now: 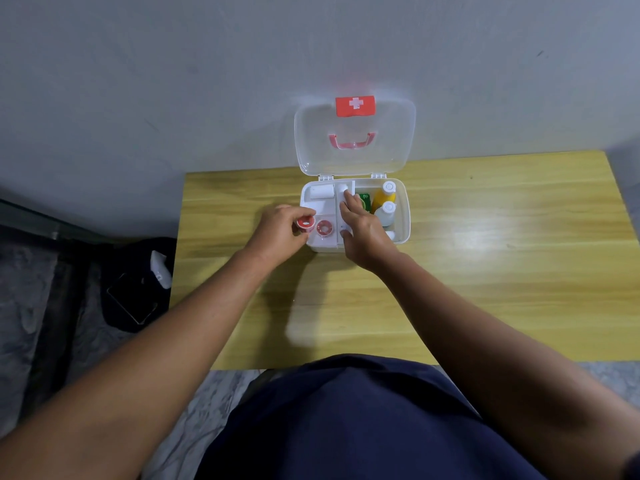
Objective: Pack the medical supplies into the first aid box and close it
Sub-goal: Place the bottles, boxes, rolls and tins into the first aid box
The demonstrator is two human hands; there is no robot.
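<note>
The first aid box (401, 233) sits open at the centre of the frame on the yellow wooden table (485, 271), its clear lid (355, 157) standing up against the wall. The left hand (280, 230) pinches a red tape roll (304, 224) between thumb and fingertips, just at the left edge of the box. A second red tape roll (324, 227) already lies in the near-left compartment of the white tray (317, 206). The right hand (363, 233) rests over the middle of the box, fingers spread and pressing on a white item (343, 190) in the narrow centre slot; it grips nothing that I can make out.

To do this step well, I judge the held roll should be lowered flat beside its twin, not stacked on edge, so the lid can shut. The right hand would do best steadying the tray while this happens.

A white gauze roll (321, 192) lies upper left in the tray; a yellow bottle (385, 195), a white bottle (387, 213) and a green packet (363, 199) fill the right side.

The only marking is a white cross on the red latch (355, 105); other print is too small to read.
</note>
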